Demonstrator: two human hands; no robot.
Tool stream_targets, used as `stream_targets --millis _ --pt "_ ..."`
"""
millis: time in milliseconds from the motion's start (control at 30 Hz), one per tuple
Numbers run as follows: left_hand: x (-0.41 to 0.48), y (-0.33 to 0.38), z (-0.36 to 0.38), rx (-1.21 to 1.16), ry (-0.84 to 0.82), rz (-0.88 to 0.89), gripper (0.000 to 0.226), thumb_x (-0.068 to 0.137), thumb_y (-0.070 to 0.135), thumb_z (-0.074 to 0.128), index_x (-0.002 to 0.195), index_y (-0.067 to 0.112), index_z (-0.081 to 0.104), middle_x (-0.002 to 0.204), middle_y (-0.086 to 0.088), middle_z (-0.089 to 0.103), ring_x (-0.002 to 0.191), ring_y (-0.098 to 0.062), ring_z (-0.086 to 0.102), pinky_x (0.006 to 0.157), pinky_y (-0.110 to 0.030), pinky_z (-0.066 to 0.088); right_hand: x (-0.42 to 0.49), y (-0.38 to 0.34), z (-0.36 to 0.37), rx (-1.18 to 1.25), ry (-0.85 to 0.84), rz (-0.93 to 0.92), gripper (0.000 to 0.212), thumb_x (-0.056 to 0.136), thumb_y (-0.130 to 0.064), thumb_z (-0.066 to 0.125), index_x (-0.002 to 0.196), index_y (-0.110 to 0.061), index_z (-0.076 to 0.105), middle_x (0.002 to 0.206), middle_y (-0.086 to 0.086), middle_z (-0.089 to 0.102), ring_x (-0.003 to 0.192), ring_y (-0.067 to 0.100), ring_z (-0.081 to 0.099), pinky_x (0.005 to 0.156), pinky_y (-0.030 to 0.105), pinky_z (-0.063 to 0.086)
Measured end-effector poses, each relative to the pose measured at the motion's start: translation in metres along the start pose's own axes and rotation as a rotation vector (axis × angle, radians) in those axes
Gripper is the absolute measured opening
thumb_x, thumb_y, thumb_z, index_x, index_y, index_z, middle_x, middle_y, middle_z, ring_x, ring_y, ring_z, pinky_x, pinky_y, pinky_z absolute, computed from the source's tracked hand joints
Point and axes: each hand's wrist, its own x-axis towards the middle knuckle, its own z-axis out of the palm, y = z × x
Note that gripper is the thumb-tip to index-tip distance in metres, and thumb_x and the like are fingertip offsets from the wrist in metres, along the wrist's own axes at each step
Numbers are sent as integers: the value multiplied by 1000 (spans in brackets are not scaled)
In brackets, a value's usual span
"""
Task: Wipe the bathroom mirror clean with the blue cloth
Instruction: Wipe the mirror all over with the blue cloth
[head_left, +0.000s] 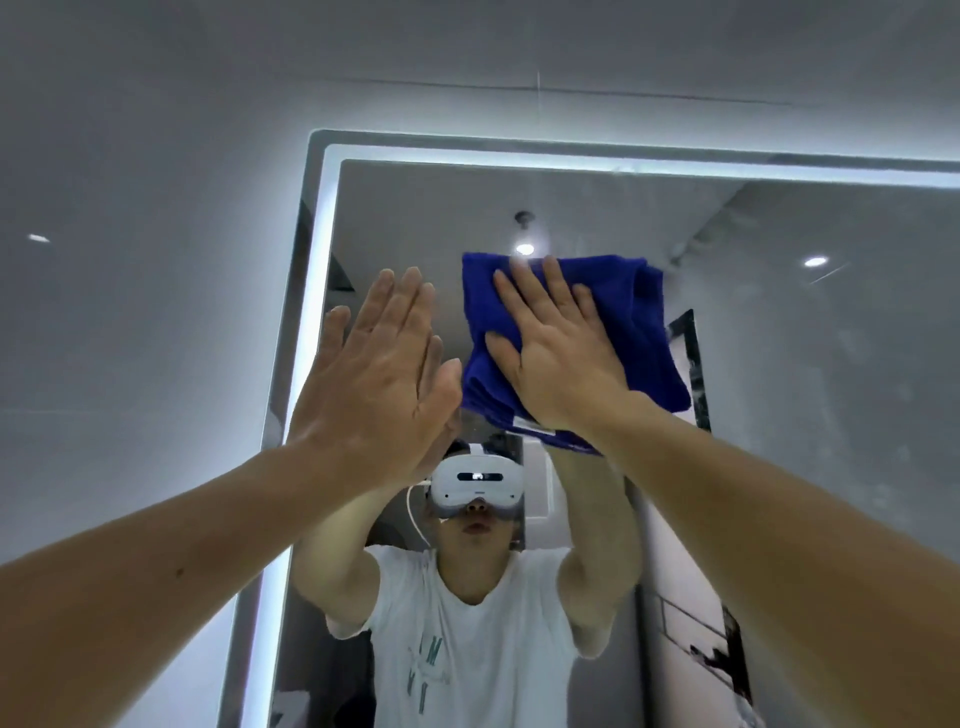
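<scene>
Cloth (639, 322) sat pinned to mirror (805, 415) under the flat, released right grip (561, 358); left grip (374, 374), released too, lay just leftward.

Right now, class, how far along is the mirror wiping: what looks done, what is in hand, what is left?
Done: the glass low in the mirror reflects sharply. In hand: the right hand presses the folded blue cloth flat near the top; the left hand is open beside it. Left: cloudy streaks at the upper right, not yet reached.
</scene>
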Motion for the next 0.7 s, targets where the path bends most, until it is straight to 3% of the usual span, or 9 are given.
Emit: stream_targets --millis 233,333,500,700 --pt "-1 -13 -16 38 -36 -11 72 87 54 0 152 27 -15 157 11 -27 142 -6 -31 116 -32 -21 48 5 -5 58 60 132 61 104 -49 14 156 -24 -4 164 -4 -12 150 18 -14 115 37 -12" --pt "-2 -15 -19 32 -17 -18 73 87 54 -1 153 26 -13 158 11 -25 142 -5 -30 119 -35 -17 17 -3 -2 83 42 112 62 102 -51 10 156 -25 -6 164 -5 -13 149 17 -17 114 36 -16" --pt "-1 -5 -19 -38 -2 2 74 86 56 -4 154 26 -11 160 13 -20 141 1 -30 112 -23 -24 -72 -22 10 56 -45 22 64 98 -55 3 154 -25 -6 162 -6 -16 148 17 -21 120 41 -11" --pt "20 10 -18 -25 3 -12 69 86 54 -6 149 27 -18 156 17 -25 141 1 -30 118 -29 -17 -47 -7 7 56 -31 -50 63 94 -57 -6 150 -30 -18 153 -12 -33 143 14 -33 116 39 -20"
